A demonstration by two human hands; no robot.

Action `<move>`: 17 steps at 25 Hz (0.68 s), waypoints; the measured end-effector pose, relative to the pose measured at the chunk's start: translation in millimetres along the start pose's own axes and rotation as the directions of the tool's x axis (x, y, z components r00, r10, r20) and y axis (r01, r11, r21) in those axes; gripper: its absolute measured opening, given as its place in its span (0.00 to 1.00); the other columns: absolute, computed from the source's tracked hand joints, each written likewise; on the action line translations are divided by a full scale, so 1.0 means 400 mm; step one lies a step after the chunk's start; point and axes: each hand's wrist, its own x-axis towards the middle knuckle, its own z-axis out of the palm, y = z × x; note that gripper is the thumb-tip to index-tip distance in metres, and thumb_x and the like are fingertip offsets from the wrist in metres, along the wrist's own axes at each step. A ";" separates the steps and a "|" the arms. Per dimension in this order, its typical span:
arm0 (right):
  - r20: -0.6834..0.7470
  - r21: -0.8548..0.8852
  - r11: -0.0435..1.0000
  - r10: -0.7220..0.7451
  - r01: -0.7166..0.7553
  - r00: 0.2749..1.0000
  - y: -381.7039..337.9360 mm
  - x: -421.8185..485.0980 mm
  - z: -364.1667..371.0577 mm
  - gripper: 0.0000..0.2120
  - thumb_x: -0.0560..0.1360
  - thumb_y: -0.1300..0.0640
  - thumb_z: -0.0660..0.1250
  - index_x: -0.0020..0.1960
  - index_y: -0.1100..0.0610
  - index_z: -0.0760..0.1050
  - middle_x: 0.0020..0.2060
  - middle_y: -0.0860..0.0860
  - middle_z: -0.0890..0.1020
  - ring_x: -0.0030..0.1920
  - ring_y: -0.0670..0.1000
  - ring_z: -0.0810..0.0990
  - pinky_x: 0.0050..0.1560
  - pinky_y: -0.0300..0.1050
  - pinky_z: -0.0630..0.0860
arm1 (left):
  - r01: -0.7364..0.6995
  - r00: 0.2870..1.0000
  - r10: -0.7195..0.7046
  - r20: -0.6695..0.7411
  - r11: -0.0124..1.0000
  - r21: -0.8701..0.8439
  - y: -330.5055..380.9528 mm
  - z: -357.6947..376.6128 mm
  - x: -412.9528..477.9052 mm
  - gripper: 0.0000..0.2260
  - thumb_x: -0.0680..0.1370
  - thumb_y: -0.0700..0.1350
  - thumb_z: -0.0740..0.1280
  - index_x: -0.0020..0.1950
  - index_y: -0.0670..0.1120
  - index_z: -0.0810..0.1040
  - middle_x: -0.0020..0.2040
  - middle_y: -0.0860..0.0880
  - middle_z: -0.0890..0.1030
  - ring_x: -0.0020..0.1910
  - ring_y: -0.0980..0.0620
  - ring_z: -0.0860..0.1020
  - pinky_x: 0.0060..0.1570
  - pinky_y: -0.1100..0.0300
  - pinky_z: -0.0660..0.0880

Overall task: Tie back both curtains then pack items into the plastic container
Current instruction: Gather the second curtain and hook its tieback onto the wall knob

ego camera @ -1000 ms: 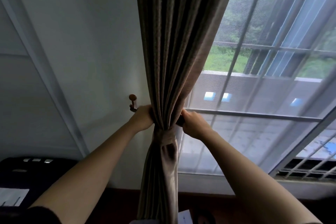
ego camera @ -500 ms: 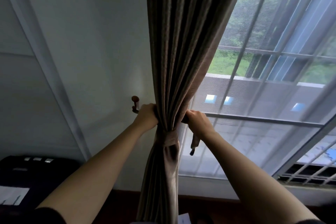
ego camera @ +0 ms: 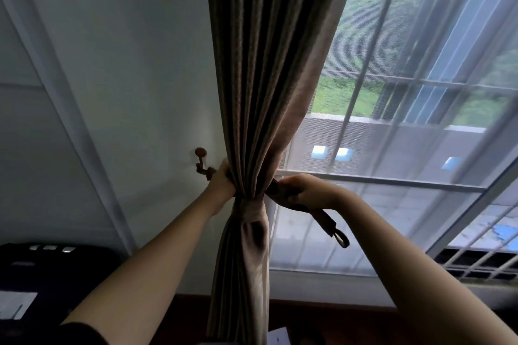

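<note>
One brown pleated fabric curtain [ego camera: 260,87] hangs from the top edge of the view down to the bottom edge, along the left side of the window [ego camera: 414,109]. It is gathered into a narrow waist about two-thirds of the way down, and flares out again below that point.

One brown fabric tieback strap [ego camera: 314,209] runs from the gathered waist toward the right. Its free end carries a single small loop ring [ego camera: 341,238], which hangs clear of the curtain in front of the lower pane.

The left hand [ego camera: 221,186] presses against the left side of the gather, fingers curled tight into the fabric; whether it also grips the strap's other end cannot be told. The right hand [ego camera: 308,190] is closed around the strap just to the right of the gather, with the strap's tail emerging below the fist.

One reddish-brown metal wall hook [ego camera: 202,162] with a round knob is fixed to the white wall [ego camera: 134,64], just left of the left hand. The knuckles sit beside its lower end; contact cannot be confirmed.

Surroundings: the window shows white bars and a fine mesh screen, with greenery and a grey parapet beyond. A dark brown wooden ledge [ego camera: 336,314] runs along the base of the wall. At the bottom left corner stands one black machine [ego camera: 56,266] bearing three small silver buttons, with a white sheet of paper [ego camera: 16,305] on it. A second white paper [ego camera: 277,336] shows at the bottom edge, partly hidden by the curtain's lower folds.

The plastic container is not in view.
</note>
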 end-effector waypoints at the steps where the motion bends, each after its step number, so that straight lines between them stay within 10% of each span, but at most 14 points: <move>1: 0.028 0.010 1.000 -0.011 0.011 1.000 -0.012 -0.011 0.009 0.19 0.68 0.66 0.60 0.58 0.57 0.76 0.47 0.56 0.81 0.46 0.50 0.77 0.48 0.47 0.74 | 0.011 1.000 -0.011 -0.010 0.999 -0.046 0.003 0.004 0.001 0.16 0.78 0.45 0.63 0.66 0.45 0.70 0.58 0.46 0.78 0.55 0.47 0.77 0.55 0.51 0.77; 5: -0.051 0.203 0.979 0.025 -0.014 0.998 -0.022 -0.028 0.117 0.31 0.64 0.63 0.56 0.65 0.50 0.72 0.47 0.50 0.80 0.46 0.46 0.75 0.44 0.39 0.71 | 0.036 0.999 -0.034 0.025 0.994 -0.107 -0.016 0.009 -0.016 0.13 0.79 0.43 0.62 0.64 0.43 0.73 0.56 0.47 0.79 0.57 0.48 0.78 0.56 0.55 0.76; 10: -0.234 0.391 0.919 0.052 0.045 0.971 -0.023 -0.042 0.274 0.34 0.69 0.67 0.59 0.71 0.43 0.65 0.63 0.46 0.77 0.64 0.45 0.73 0.64 0.45 0.70 | 0.179 0.975 -0.193 -0.109 0.976 -0.120 -0.071 0.019 -0.086 0.14 0.80 0.50 0.57 0.58 0.45 0.77 0.54 0.47 0.80 0.54 0.49 0.78 0.56 0.55 0.75; 14: -0.226 0.394 0.917 0.032 0.061 0.974 -0.101 -0.059 0.344 0.39 0.70 0.69 0.56 0.76 0.50 0.44 0.75 0.47 0.47 0.74 0.44 0.43 0.75 0.40 0.48 | 0.136 0.990 -0.109 0.088 0.902 -0.410 -0.086 0.014 -0.123 0.14 0.81 0.47 0.56 0.56 0.45 0.80 0.52 0.45 0.84 0.52 0.50 0.82 0.51 0.59 0.76; 17: -0.266 0.323 0.944 0.026 0.064 0.964 -0.135 -0.047 0.397 0.41 0.74 0.47 0.57 0.76 0.52 0.35 0.73 0.50 0.30 0.72 0.46 0.28 0.75 0.43 0.39 | 0.054 0.998 -0.045 0.038 0.963 -0.264 -0.092 0.012 -0.126 0.12 0.81 0.50 0.57 0.57 0.47 0.76 0.53 0.47 0.83 0.55 0.50 0.81 0.55 0.56 0.76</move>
